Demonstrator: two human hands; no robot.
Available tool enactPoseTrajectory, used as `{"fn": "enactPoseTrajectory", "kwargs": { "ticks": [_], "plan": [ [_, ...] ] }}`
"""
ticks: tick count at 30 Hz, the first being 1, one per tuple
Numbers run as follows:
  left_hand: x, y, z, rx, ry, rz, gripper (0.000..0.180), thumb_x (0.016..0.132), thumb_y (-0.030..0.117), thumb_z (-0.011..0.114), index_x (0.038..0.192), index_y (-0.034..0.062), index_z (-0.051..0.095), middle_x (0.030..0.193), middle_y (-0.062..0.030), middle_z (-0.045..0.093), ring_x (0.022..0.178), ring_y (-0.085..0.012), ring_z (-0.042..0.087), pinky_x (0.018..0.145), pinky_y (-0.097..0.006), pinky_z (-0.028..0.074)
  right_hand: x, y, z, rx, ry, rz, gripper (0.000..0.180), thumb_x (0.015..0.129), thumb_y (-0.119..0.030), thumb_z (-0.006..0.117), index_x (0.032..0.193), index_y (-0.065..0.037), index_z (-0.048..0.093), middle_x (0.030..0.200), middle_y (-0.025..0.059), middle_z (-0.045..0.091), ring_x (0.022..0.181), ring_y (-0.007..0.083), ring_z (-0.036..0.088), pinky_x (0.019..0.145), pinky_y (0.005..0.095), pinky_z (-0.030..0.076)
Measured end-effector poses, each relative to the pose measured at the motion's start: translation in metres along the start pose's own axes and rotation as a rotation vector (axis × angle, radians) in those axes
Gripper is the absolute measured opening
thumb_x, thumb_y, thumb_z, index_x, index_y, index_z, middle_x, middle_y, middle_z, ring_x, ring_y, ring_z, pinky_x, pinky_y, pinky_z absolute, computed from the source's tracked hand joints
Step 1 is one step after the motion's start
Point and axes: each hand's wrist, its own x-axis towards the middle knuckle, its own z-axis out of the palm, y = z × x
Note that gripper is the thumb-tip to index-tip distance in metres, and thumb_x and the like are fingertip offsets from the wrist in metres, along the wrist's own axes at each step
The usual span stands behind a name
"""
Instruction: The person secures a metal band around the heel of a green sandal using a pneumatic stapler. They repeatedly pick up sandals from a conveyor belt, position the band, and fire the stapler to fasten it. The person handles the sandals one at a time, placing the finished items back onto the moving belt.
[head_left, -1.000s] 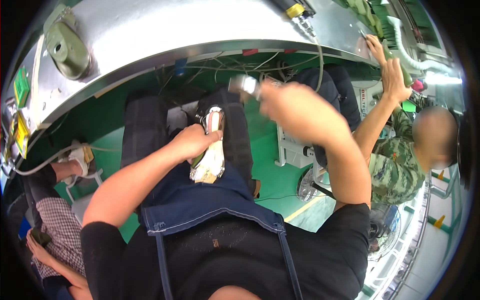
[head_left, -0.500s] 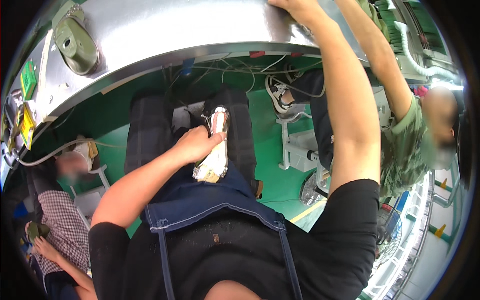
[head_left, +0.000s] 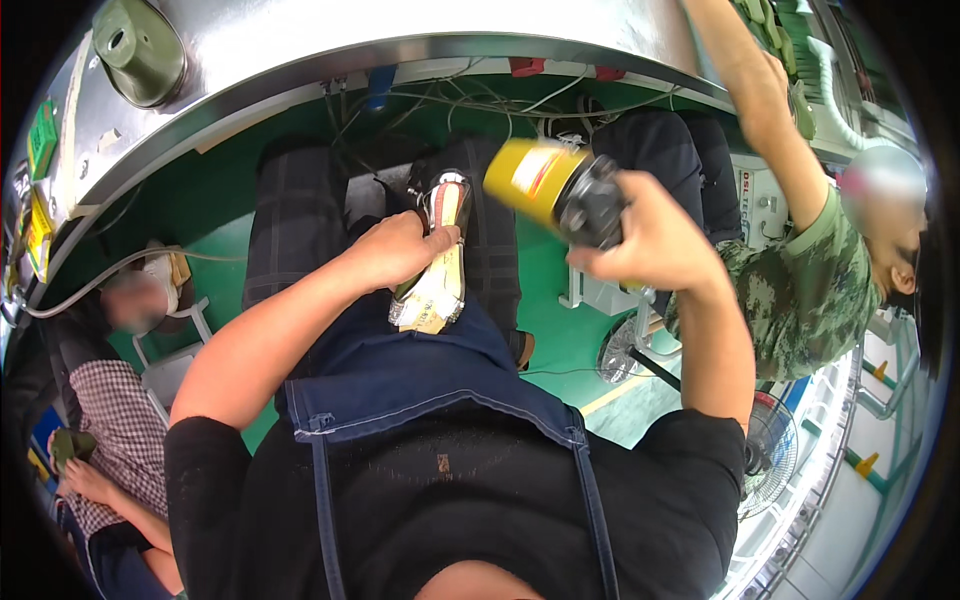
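My left hand (head_left: 398, 250) is closed around a shoe (head_left: 440, 285) that lies sole side up on my lap. Its bare underside shows a pale board with a reddish strip toward the far end and crinkled edges at the near end. To the right, off the shoe, my right hand (head_left: 662, 232) grips a yellow-and-black handheld tool (head_left: 535, 180) by its dark part. The tool's yellow body points left toward the shoe; motion blurs it, and its exact kind is unclear.
A metal-topped table (head_left: 300, 35) curves across the front, with an olive-green shoe (head_left: 140, 55) on its left. Cables (head_left: 480, 100) hang beneath. A co-worker in camouflage (head_left: 800, 290) sits right, another person's hand (head_left: 90, 482) shows left, and a fan (head_left: 772, 455) stands behind right.
My right hand has come back from the table toward me and now holds the yellow-and-black tool. The left hand keeps the shoe on my lap.
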Motion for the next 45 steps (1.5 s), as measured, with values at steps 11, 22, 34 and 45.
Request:
{"fn": "enactPoseTrajectory", "kwargs": {
  "ticks": [11,22,34,45],
  "plan": [
    [0.009,-0.012,0.003,-0.017,-0.014,0.044,0.071,0.102,0.057,0.053,0.102,-0.0115,0.070,0.091,-0.0257,0.074,0.083,-0.0371,0.075,0.078,-0.047,0.057,0.014,0.045,0.031,-0.095,-0.252,0.059,0.039,0.070,-0.012,0.076,0.104,0.005,0.066,0.072,0.0069,0.066,0.064,0.0135,0.060,0.060,0.0322,0.049],
    [-0.011,0.002,-0.006,-0.019,-0.035,0.047,0.072,0.102,0.058,0.052,0.108,-0.0123,0.067,0.099,-0.0264,0.073,0.089,-0.0381,0.075,0.085,-0.047,0.056,0.017,0.035,0.011,-0.023,-0.168,-0.036,0.042,0.069,-0.013,0.077,0.105,0.004,0.067,0.077,0.0049,0.065,0.070,0.0130,0.059,0.069,0.0313,0.051],
    [-0.028,-0.025,0.033,-0.035,0.199,0.156,0.090,0.090,0.053,0.071,0.148,-0.0077,0.038,0.138,-0.0321,0.056,0.129,-0.0442,0.058,0.108,-0.047,0.047,0.081,-0.055,-0.085,-0.776,0.788,-0.561,0.037,0.089,-0.021,0.072,0.117,0.001,0.065,0.091,0.0124,0.075,0.077,0.0265,0.071,0.072,0.0409,0.053],
    [-0.037,-0.028,0.038,-0.114,0.397,0.308,0.088,0.090,0.038,0.074,0.152,-0.0120,0.037,0.131,-0.0250,0.052,0.127,-0.0391,0.052,0.110,-0.043,0.042,0.087,-0.081,-0.009,-0.920,0.323,-0.289,0.026,0.099,-0.013,0.061,0.123,-0.004,0.056,0.090,0.0236,0.070,0.083,0.0449,0.068,0.074,0.0474,0.054]
  ]
}}
